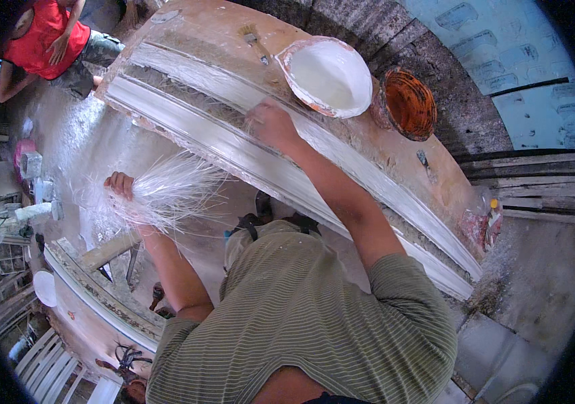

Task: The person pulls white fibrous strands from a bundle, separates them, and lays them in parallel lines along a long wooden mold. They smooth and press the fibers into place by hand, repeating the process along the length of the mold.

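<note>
My left hand [120, 186] is closed round a loose bundle of glass fibre strands [173, 185], held out left of the bench, the thin white strands fanning out to the right. Across the bench lies a long white moulding [186, 131]; beside it, farther from me, runs a second pale strip [200, 77], with rough fibrous stuff in the gap between. My right hand [272, 124] is down at that gap, fingers curled together. What they hold, if anything, is hidden.
On the bench [227, 20] stand a bowl of white liquid [331, 75] and an orange-brown bucket [408, 104]. A brush [255, 44] lies near the far edge, a small scraper [425, 161] farther right. Someone in a red top [45, 40] is at the upper left. A curved moulding [99, 296] lies lower left.
</note>
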Motion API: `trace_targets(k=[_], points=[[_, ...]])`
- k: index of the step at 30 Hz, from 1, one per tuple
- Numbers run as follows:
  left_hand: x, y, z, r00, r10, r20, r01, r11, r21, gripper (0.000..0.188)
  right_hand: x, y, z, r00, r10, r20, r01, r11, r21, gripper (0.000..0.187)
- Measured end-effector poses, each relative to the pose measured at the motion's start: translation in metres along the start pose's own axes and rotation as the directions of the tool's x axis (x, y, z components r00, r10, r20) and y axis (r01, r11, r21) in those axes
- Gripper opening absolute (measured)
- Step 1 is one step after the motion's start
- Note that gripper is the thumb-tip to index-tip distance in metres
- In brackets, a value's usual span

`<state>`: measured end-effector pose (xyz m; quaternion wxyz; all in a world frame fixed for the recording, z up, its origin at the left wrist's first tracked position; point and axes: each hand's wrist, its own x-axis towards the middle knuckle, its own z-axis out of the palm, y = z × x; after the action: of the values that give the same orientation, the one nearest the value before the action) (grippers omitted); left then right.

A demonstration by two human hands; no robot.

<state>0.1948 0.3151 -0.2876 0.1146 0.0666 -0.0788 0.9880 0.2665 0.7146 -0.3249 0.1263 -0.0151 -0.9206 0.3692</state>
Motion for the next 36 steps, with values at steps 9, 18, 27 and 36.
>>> trace_targets(k=[9,18,27,36], points=[[0.017,-0.032,-0.012,0.995,-0.033,-0.099,0.026,0.998,-0.062,0.022,-0.079,0.063,-0.02,0.666,0.746,-0.008,-0.466,0.425,0.776,0.017],[0.053,-0.076,-0.018,0.957,-0.289,-0.014,0.288,0.957,-0.044,0.024,-0.107,0.065,-0.076,0.539,0.809,0.234,-0.377,-0.016,0.926,0.034],[0.062,-0.062,-0.026,0.922,-0.387,-0.024,0.388,0.919,0.074,0.03,-0.176,0.117,-0.145,0.552,0.826,0.113,-0.664,0.353,0.659,0.049],[0.077,-0.028,-0.059,0.989,0.014,-0.145,0.099,0.664,0.742,0.031,-0.22,0.046,-0.129,0.582,0.794,-0.173,-0.755,0.449,-0.479,0.039]])
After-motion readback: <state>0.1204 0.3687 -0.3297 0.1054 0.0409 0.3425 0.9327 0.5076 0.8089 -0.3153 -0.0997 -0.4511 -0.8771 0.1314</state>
